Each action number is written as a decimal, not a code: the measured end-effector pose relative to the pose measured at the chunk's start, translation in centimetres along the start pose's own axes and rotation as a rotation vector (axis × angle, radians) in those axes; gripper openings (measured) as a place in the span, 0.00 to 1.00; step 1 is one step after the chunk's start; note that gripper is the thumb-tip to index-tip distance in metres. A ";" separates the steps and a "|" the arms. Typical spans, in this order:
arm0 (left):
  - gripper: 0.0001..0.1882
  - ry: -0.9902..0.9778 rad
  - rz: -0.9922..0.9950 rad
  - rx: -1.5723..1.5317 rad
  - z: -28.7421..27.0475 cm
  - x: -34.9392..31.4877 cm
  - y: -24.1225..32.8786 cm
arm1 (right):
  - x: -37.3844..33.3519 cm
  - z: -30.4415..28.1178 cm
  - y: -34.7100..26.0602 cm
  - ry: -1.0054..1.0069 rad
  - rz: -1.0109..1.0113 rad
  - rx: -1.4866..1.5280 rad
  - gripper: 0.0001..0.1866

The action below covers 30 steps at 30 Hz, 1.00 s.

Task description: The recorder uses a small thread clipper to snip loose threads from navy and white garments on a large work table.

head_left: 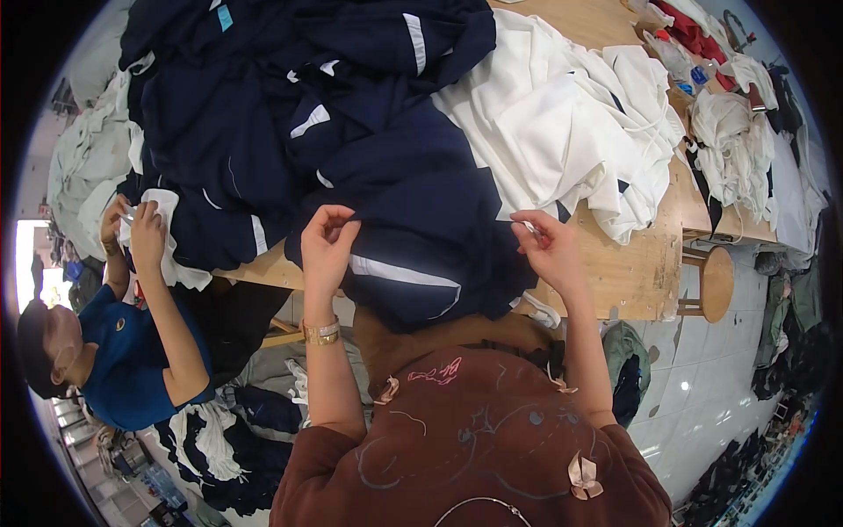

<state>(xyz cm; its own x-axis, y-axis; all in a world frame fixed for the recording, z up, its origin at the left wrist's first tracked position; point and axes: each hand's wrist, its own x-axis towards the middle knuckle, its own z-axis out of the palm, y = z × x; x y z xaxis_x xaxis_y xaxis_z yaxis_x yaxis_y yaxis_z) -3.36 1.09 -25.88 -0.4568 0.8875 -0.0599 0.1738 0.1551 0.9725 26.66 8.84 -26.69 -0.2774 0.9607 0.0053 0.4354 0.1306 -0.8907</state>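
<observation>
A navy garment [421, 237] with a white stripe lies bunched over the table edge and my lap, in front of me. At its left side my left hand [327, 248] is closed in a pinch, thumb against fingertips; whether cloth or thread is between them is too small to tell. My right hand [551, 250] is also pinched, at the garment's right side beside the white cloth. Something small and pale shows at its fingertips, and I cannot make out its kind. Both hands are raised about level with each other, apart, with the navy cloth between them.
More navy garments [211, 114] with white stripes are heaped at the far left, white garments [562, 123] at the right on the wooden table [632, 272]. A co-worker in a blue shirt [132, 356] handles white cloth [162, 233] at left. A wooden stool [716, 284] stands right.
</observation>
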 end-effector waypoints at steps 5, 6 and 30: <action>0.05 0.173 0.169 -0.024 -0.4 0.4 -0.1 | 0.3 0.7 0.7 -0.022 -0.005 -0.005 0.10; 0.05 0.308 0.330 -0.064 -0.8 0.4 0.0 | 0.3 0.5 0.6 -0.022 -0.003 -0.007 0.10; 0.13 0.948 0.371 -0.266 -9.7 0.4 4.2 | 2.8 -2.2 0.5 0.396 -0.076 0.715 0.07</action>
<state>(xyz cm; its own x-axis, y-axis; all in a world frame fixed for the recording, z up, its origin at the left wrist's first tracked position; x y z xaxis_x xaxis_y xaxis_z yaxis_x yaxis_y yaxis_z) -11.26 -2.13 -19.60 -0.9299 0.1389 0.3405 0.2978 -0.2588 0.9189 27.94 12.09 -26.12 0.0967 0.9883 0.1179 -0.2604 0.1394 -0.9554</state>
